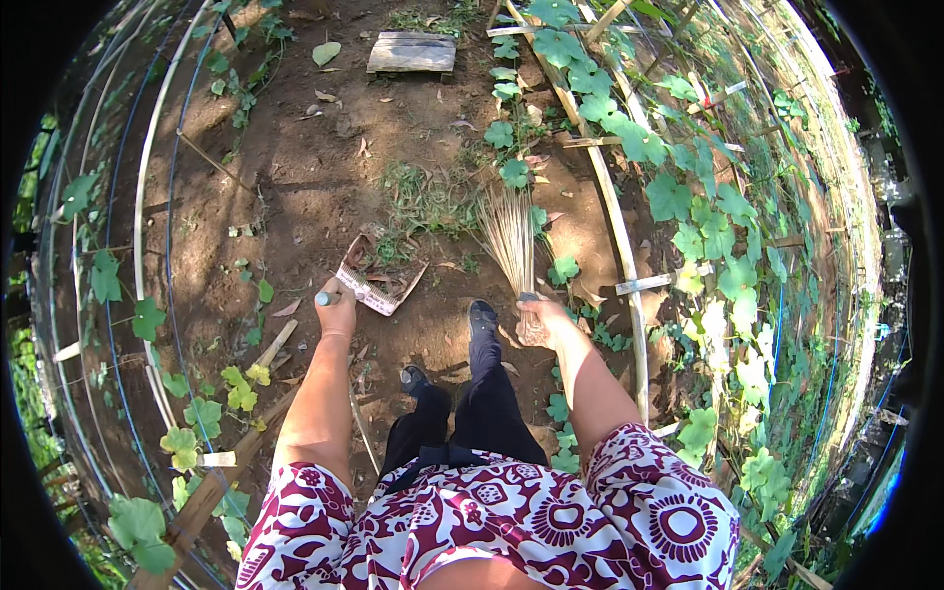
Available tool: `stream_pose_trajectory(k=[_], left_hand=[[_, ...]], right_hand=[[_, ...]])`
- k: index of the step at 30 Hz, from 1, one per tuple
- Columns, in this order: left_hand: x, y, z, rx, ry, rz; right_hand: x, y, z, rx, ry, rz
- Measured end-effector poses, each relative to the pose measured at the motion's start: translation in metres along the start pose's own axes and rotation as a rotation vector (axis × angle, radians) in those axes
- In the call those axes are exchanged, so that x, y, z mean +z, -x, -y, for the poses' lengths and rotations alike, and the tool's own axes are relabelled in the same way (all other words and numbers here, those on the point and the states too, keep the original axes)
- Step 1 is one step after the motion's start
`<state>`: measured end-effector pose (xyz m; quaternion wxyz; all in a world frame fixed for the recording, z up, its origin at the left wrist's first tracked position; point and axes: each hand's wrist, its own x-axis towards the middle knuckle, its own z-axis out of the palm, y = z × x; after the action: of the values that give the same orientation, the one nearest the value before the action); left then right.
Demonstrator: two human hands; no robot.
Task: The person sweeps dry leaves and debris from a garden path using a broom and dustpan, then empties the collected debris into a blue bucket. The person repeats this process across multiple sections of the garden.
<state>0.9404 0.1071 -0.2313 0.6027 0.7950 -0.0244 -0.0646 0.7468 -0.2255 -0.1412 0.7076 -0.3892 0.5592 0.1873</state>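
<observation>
My left hand grips the light handle of a dustpan that rests on the bare soil in front of me, with grass and dry leaves lying in it. My right hand is closed around the bound base of a straw hand broom. Its bristles fan out upward toward a patch of cut grass just right of the dustpan. My two dark-shoed feet stand between the hands.
A bamboo trellis covered with broad-leaved vines runs along the right. Curved hoops and blue tubing border the left. A small wooden board lies on the soil far ahead. Scattered dry leaves dot the ground.
</observation>
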Motion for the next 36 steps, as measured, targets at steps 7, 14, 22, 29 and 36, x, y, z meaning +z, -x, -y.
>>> stream_pose_trajectory(k=[7, 14, 22, 29, 36], left_hand=[[0.013, 0.003, -0.03, -0.077, -0.008, -0.022], [0.015, 0.003, -0.052, -0.181, 0.047, -0.088], [0.02, 0.004, -0.043, -0.112, 0.026, -0.191], [0.026, 0.008, -0.052, -0.181, -0.01, -0.275], [0.026, 0.006, -0.05, -0.17, -0.011, -0.293]], right_hand=[[0.068, -0.027, -0.039, -0.086, 0.536, 0.2], [-0.016, 0.049, 0.07, -0.183, 0.815, 0.357], [-0.014, -0.041, 0.244, -0.503, 0.87, 0.295], [0.063, -0.161, 0.209, -0.003, 0.784, 0.481], [0.051, -0.11, 0.09, -0.041, 1.622, 0.423]])
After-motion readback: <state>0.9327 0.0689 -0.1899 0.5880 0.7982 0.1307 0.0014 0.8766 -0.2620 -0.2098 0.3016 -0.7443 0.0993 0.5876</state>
